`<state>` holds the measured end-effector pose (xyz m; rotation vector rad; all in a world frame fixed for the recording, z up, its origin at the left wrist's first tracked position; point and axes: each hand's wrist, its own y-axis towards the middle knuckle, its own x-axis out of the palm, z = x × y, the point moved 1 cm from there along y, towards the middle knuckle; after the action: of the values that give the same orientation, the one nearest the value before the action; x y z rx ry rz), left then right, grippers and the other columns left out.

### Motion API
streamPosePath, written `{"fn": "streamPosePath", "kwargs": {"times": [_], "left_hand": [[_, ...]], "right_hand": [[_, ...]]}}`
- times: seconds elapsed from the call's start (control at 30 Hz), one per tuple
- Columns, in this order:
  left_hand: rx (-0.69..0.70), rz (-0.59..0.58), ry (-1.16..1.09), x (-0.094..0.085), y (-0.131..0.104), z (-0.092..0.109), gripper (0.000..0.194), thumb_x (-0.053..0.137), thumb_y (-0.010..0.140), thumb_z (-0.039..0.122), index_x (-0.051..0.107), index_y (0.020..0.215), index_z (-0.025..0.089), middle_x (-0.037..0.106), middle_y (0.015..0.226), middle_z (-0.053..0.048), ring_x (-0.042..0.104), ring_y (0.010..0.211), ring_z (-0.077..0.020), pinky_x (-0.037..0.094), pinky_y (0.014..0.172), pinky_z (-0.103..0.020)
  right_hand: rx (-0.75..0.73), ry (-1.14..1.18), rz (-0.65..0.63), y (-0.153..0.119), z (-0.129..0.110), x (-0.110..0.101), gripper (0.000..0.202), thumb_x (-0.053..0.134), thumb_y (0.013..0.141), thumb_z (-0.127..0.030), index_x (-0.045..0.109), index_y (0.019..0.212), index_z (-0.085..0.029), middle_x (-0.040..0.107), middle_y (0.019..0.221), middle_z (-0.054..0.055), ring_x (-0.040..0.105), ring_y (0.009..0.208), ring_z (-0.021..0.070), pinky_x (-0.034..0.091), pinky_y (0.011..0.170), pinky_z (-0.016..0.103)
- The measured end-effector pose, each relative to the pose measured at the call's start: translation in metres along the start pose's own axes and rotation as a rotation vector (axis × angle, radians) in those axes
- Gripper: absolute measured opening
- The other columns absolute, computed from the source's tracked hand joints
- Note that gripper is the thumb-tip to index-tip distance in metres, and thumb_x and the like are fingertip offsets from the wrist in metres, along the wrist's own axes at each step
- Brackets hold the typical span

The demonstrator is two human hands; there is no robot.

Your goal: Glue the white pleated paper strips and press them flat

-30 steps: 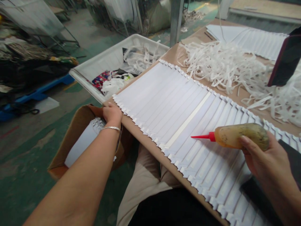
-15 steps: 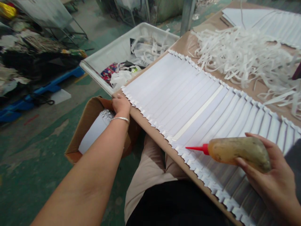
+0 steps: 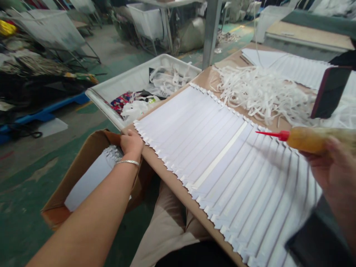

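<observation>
My right hand (image 3: 328,163) is wrapped round a soft glue bottle (image 3: 308,139) with yellowish contents and a long red nozzle. The nozzle points left, held above the far side of overlapping white sheets (image 3: 172,129) with notched edges. Across these sheets runs one pale narrow strip (image 3: 221,154). At the table's near left corner, my left hand (image 3: 131,144) is curled over the edge of the brown-covered table (image 3: 164,168); its fingertips are partly hidden.
Loose white strips (image 3: 258,92) form a heap behind the sheets. A phone (image 3: 330,92) stands at the right. Below my left arm is a cardboard box (image 3: 55,196) with more white sheets. A white bin (image 3: 105,102) holding plastic bags adjoins the table's left end.
My right hand has carried the glue bottle from the near edge of the sheets towards their far edge. The left hand stays at the table corner. The view has tilted up, showing the phone.
</observation>
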<state>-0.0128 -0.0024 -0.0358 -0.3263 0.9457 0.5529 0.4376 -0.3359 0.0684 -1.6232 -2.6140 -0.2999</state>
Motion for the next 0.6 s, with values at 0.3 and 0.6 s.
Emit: {"fn": "streamPosePath", "kwargs": {"times": [0.3,0.6], "left_hand": [[-0.055,-0.011,0.027,-0.002,0.005,-0.003,0.04,0.06,0.104,0.045,0.066,0.128,0.014,0.066,0.133,-0.013,0.064,0.123,-0.0277,0.051,0.107,-0.053],[-0.052,-0.002,0.046,-0.003,0.003,-0.002,0.039,0.059,0.104,0.045,0.067,0.126,0.013,0.067,0.131,-0.013,0.065,0.122,-0.0274,0.052,0.107,-0.052]], "right_hand": [[0.111,0.073,-0.021,0.073,0.044,0.021,0.04,0.091,0.061,-0.018,0.068,0.094,-0.018,0.07,0.106,0.008,0.072,0.096,0.0248,0.06,0.059,0.027],[0.112,0.042,0.003,0.082,0.053,0.02,0.043,0.092,0.06,-0.016,0.064,0.094,-0.018,0.07,0.106,0.008,0.073,0.089,0.0244,0.059,0.055,0.028]]}}
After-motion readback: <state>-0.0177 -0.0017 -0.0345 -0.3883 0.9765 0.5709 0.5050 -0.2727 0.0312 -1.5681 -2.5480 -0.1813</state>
